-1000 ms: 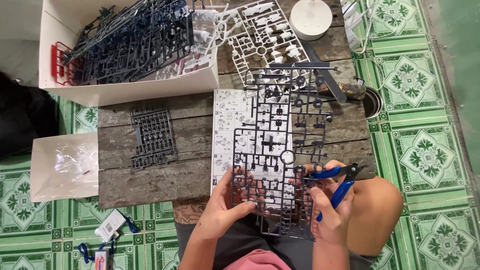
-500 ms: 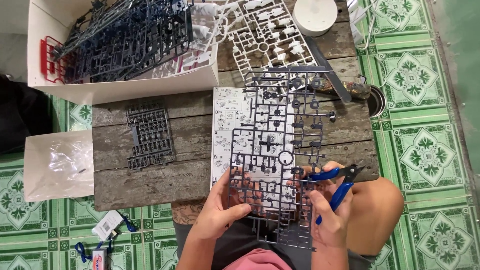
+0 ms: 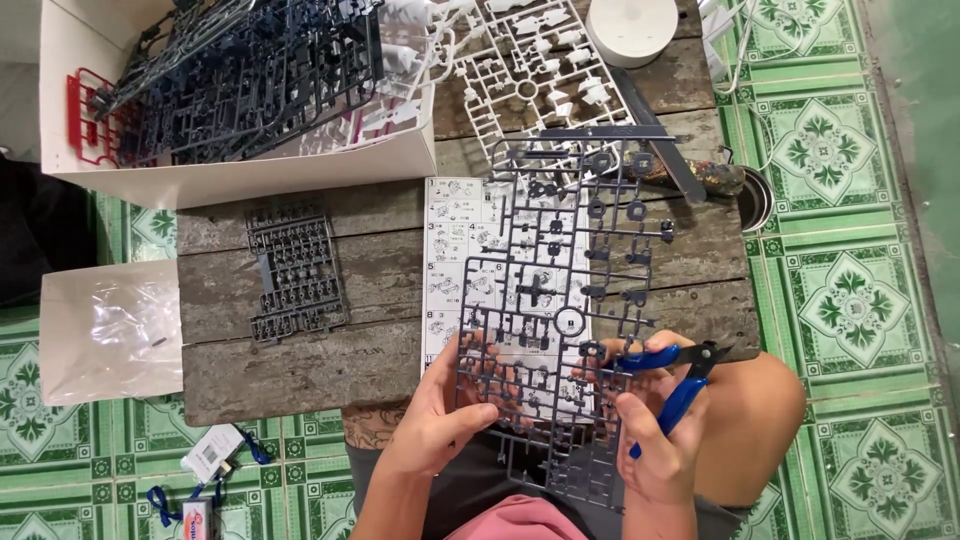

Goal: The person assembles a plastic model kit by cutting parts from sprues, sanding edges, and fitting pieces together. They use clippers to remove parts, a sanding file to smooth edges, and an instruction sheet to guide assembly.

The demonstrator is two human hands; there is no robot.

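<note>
A dark grey frame of plastic model parts (image 3: 560, 300) is held up over the near edge of the wooden worktop (image 3: 300, 370), its lower edge above the lap and its upper edge reaching towards the white parts frame (image 3: 520, 60). Its lower left corner is pinched by the left hand (image 3: 435, 425), thumb on the front and fingers (image 3: 490, 360) curled behind the bars. The lower right part is steadied by the right hand (image 3: 650, 430), whose fingers are closed around the blue handles of a pair of cutters (image 3: 675, 375); the dark tip points right, just past the frame's right edge. A printed instruction sheet (image 3: 455, 260) lies on the worktop behind the frame. To the left a smaller grey parts frame (image 3: 295, 270) lies flat, with bare wood around it up to the near edge. At the far left corner a white cardboard box (image 3: 240, 175) is filled with dark blue and red frames. A round white lid (image 3: 630, 28) stands at the far edge. Off the left edge, a clear plastic bag (image 3: 105, 330) lies on the green tiled floor (image 3: 860, 300).
</note>
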